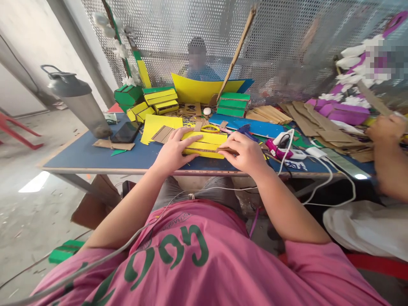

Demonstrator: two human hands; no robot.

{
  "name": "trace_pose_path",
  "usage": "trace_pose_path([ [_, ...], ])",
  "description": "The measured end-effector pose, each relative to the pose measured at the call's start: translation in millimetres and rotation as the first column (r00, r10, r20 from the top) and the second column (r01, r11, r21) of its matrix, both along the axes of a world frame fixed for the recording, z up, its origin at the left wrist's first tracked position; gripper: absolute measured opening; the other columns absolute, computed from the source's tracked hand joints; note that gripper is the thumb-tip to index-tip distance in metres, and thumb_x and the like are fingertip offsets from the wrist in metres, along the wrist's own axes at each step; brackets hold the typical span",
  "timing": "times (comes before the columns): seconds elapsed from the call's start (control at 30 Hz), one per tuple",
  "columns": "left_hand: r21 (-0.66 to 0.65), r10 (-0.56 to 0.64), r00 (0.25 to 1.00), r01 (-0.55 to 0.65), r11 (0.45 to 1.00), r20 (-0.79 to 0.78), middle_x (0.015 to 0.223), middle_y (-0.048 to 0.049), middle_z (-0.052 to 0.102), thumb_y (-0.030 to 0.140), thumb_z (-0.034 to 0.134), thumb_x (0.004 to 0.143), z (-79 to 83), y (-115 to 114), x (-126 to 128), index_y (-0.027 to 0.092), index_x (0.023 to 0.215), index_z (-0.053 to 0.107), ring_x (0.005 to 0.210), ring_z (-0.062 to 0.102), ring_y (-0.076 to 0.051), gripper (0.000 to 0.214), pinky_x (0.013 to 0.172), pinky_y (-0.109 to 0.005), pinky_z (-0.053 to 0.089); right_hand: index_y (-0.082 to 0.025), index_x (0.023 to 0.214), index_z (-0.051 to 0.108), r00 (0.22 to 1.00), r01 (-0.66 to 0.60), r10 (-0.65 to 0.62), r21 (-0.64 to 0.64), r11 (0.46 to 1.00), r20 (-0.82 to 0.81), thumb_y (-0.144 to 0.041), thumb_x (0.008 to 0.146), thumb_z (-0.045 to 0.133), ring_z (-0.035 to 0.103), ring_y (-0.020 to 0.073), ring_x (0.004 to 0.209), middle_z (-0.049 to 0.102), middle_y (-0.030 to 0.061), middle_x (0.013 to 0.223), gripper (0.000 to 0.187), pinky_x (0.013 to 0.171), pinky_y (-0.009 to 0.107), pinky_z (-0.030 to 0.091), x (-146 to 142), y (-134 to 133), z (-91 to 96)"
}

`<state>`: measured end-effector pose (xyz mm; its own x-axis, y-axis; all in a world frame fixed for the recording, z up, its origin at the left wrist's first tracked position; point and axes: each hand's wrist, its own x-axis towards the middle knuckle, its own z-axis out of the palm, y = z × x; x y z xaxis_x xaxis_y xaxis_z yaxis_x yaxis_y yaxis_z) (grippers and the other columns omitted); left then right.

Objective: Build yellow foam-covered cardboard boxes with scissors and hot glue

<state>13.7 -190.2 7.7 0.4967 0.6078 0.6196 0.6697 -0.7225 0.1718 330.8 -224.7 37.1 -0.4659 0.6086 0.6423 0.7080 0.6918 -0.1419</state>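
Both hands (pixel 174 153) (pixel 244 152) press flat yellow cardboard piece (pixel 205 143).

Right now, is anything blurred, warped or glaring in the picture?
Head view: left hand and right hand on the yellow cardboard piece are sharp and evenly lit; its edges bend, wide-angle; a co-worker's hand at right is motion-blurred; a sunlight patch glares on the floor.

Grey bottle (pixel 76 100) far left on blue bench (pixel 79 155), phone (pixel 126 132) beside it, green box (pixel 128 94) and yellow boxes (pixel 159 101) behind, glue gun (pixel 280 146) right, cardboard strips (pixel 306 123) and purple box (pixel 346 114) far right.
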Motion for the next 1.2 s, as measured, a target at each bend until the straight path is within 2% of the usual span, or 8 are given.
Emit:
trace_pose_path([
  [0.17, 0.001, -0.008, 1.0, 0.008, 1.0, 0.007, 0.174, -0.0111, 0.056, 0.04, 0.079, 0.106, -1.3, 1.2, -0.8, 0.038, 0.163, 0.067, 0.163, 0.053, -0.039, 0.059, 0.137, -0.064, 0.051, -0.03, 0.109, 0.085, 1.0, 0.023, -0.023, 0.036, 0.999, -0.013, -0.035, 0.11, 0.075, 0.077, 0.0335, 0.112, 0.079, 0.0099, 0.113, 0.011, 0.094, 0.049, 0.063, -0.4, 7.4, -2.7],
  [0.33, -0.017, 0.0, 1.0, 0.0, 1.0, 0.007, 0.173, -0.01, 0.057, 0.038, 0.08, 0.104, -0.5, 1.0, -0.4, 0.04, 0.163, 0.067, 0.162, 0.054, -0.039, 0.06, 0.137, -0.066, 0.052, -0.032, 0.104, 0.086, 0.999, 0.02, -0.021, 0.035, 0.999, 0.036, -0.039, 0.11, 0.077, 0.075, 0.0338, 0.112, 0.079, 0.0091, 0.11, 0.013, 0.093, 0.049, 0.063, -0.7, 11.2, -0.2],
  [0.6, -0.001, 0.004, 1.0, -0.004, 1.0, -0.002, 0.172, -0.0091, 0.059, 0.039, 0.082, 0.104, -0.9, 3.2, -0.9, 0.039, 0.161, 0.069, 0.159, 0.056, -0.038, 0.059, 0.135, -0.063, 0.053, -0.03, 0.101, 0.085, 0.995, 0.07, -0.076, 0.081, 0.994, 0.066, -0.033, 0.109, 0.076, 0.075, 0.0361, 0.117, 0.079, 0.0099, 0.111, 0.012, 0.091, 0.051, 0.064, -8.1, 9.9, 1.4],
  [0.93, -0.01, 0.011, 1.0, -0.011, 1.0, -0.013, 0.172, -0.0089, 0.059, 0.041, 0.082, 0.104, 0.2, 5.0, -0.3, 0.04, 0.162, 0.068, 0.16, 0.056, -0.038, 0.059, 0.136, -0.063, 0.053, -0.03, 0.102, 0.083, 0.992, 0.083, -0.091, 0.084, 0.993, 0.09, -0.035, 0.11, 0.073, 0.073, 0.0359, 0.112, 0.081, 0.0099, 0.111, 0.014, 0.087, 0.052, 0.063, -9.6, 14.8, 7.5],
  [1.0, -0.01, 0.014, 1.0, -0.015, 1.0, -0.014, 0.172, -0.0088, 0.059, 0.04, 0.082, 0.104, -0.2, 5.0, -0.3, 0.04, 0.161, 0.069, 0.161, 0.056, -0.039, 0.058, 0.136, -0.063, 0.053, -0.029, 0.105, 0.083, 0.985, 0.161, -0.167, 0.098, 0.982, 0.048, -0.039, 0.112, 0.071, 0.072, 0.0382, 0.115, 0.08, 0.012, 0.113, 0.017, 0.089, 0.053, 0.063, -5.2, 20.2, 12.9],
  [1.1, 0.002, 0.008, 1.0, -0.008, 1.0, -0.016, 0.173, -0.0093, 0.059, 0.039, 0.082, 0.104, -1.6, 4.7, -0.9, 0.039, 0.16, 0.069, 0.16, 0.056, -0.039, 0.058, 0.136, -0.064, 0.052, -0.029, 0.115, 0.082, 0.935, 0.341, -0.323, 0.121, 0.932, -0.15, -0.046, 0.112, 0.068, 0.07, 0.0421, 0.123, 0.075, 0.0153, 0.118, 0.023, 0.099, 0.06, 0.063, 9.4, 32.2, 24.8],
  [1.2, 0.018, 0.001, 1.0, 0.0, 1.0, -0.021, 0.173, -0.0099, 0.058, 0.04, 0.082, 0.105, -3.0, 4.4, -1.4, 0.038, 0.161, 0.068, 0.16, 0.056, -0.039, 0.059, 0.136, -0.064, 0.052, -0.028, 0.114, 0.08, 0.865, 0.419, -0.328, 0.187, 0.889, -0.378, -0.052, 0.112, 0.069, 0.071, 0.0351, 0.111, 0.07, 0.0128, 0.115, 0.027, 0.098, 0.057, 0.064, 25.3, 42.2, 31.3],
])
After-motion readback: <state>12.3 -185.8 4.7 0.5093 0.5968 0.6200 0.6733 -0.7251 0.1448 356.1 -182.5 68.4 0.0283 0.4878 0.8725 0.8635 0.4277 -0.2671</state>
